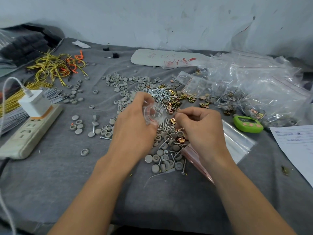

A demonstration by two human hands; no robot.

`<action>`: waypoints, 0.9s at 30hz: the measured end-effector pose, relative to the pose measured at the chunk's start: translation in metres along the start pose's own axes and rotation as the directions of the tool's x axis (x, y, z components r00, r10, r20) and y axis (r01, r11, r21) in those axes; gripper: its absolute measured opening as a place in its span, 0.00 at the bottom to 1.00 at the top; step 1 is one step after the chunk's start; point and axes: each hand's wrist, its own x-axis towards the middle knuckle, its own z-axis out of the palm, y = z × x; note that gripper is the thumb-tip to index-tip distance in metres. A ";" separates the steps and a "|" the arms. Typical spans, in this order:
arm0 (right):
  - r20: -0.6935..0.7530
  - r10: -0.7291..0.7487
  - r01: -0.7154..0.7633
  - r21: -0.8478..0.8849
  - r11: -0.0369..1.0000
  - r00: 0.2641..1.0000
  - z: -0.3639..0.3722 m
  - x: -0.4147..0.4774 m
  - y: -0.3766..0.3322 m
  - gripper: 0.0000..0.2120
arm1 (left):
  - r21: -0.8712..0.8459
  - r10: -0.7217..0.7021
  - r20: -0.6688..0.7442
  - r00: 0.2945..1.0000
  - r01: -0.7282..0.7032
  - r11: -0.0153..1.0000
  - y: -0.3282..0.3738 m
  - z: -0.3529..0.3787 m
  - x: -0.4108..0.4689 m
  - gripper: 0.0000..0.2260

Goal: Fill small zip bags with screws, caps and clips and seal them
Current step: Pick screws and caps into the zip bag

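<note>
Head view: two bare forearms are stretched forward over a worktop [50, 184] covered with grey cloth. Between the wrists a heap of grey caps [163, 160], screws [163, 144] and copper clips [180, 139] is spread. A stack of empty zip bags [237, 141] is partly covered by the right wrist. The left hand [133, 128] is curled around a small clear bag [153, 114], which is held open above the heap, with a few screws seen inside it. The right hand [201, 129] is closed, its fingertips pinched together just beside the bag's mouth; what is pinched cannot be made out. A green timer [248, 123] is set to the right, with a paper sheet [296, 146] near it. At the left a power strip [32, 131] is laid, with a white charger [34, 103] plugged into it. Farther back more caps, screws and clips are scattered, and a pile of filled bags [254, 89] is heaped at the right. Yellow wires [55, 68] are tangled at the far left, and a white board [152, 57] is laid near the wall [152, 19].
</note>
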 end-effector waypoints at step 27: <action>0.079 -0.077 0.087 -0.128 0.988 0.994 0.004 0.000 0.005 0.03 | 0.037 -0.002 0.127 0.992 -0.003 0.999 0.002 0.000 -0.002 0.20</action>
